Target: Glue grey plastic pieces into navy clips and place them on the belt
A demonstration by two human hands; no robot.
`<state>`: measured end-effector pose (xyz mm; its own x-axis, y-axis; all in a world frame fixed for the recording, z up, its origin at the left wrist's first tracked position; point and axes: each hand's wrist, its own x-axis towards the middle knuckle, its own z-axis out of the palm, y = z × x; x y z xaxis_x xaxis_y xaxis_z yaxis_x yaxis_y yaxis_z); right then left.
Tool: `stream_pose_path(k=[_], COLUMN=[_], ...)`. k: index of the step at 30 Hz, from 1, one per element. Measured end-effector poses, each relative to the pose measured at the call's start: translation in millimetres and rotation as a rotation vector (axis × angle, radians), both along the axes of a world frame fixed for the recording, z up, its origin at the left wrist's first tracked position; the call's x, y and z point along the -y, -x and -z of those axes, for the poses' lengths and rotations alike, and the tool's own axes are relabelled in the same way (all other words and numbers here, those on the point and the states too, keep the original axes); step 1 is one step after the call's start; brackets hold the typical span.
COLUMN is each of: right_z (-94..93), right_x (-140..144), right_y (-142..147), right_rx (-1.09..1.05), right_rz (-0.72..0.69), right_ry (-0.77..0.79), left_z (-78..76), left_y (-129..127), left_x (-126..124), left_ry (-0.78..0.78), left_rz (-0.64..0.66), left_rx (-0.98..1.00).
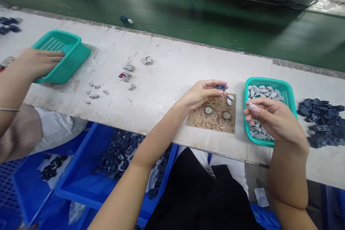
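Note:
Pinched between thumb and fingers of my left hand (202, 94) is a small dark blue plastic part (221, 87), above the far edge of a brown board (196, 121). Two round metal-rimmed pieces, one of them a disc (226, 115), lie on the board among shiny spots. Two small light-grey pieces (229, 101) rest near its far right corner. My right hand (272, 116) is closed on a small light-grey plastic piece (251, 106), over a green basket (291, 97) of similar grey pieces. Its palm hides part of the basket.
Dark blue parts (320, 118) are heaped right of the basket. Loose grey pieces (128, 67) lie left on the white table (167, 75). A co-worker's hand (44, 61) reaches into another green basket (78, 55). Below the table edge, a blue bin (78, 183) holds dark parts.

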<state>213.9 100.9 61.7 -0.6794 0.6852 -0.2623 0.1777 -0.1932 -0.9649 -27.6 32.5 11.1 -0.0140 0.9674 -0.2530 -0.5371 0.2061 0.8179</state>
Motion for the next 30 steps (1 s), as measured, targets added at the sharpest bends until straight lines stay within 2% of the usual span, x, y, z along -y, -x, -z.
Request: stream_pose_path(k=[5, 8, 12, 16, 18, 23, 26, 30], right_z=[2.6, 2.0, 1.9, 8.5, 12.1, 19.4, 25.8, 32.2], right_x=[6, 9, 12, 16, 18, 18, 19, 20], right_y=[-5, -6, -3, 0, 0, 4, 6, 5], right_rx=[0.055, 0.065, 0.107, 0.175, 0.247, 0.318, 0.36, 0.431], right_rz=[0.086, 0.037, -0.022, 0.055, 0.061, -0.101, -0.198, -0.297], right_ry=[-0.196, -0.233, -0.305, -0.504, -0.662, -1.099, -1.223, -1.301], left_z=[-1.9, -3.9, -8.6, -10.7, -9.6, -3.0, 0.0, -0.7], left_y=[-3, -2, 0, -1, -1, 5, 8, 9], left_x=[-2, -2, 0, 2, 1, -2, -4, -5], left_ry=[0.078, 0.13, 0.124, 0.089, 0.079, 0.067, 0.053, 0.04], left_rz=[-0.108, -0.13, -0.107, -0.112, -0.123, -0.194, -0.226, -0.217], left_rx=[0.186, 0.233, 0.29, 0.306, 0.291, 0.259, 0.263, 0.308])
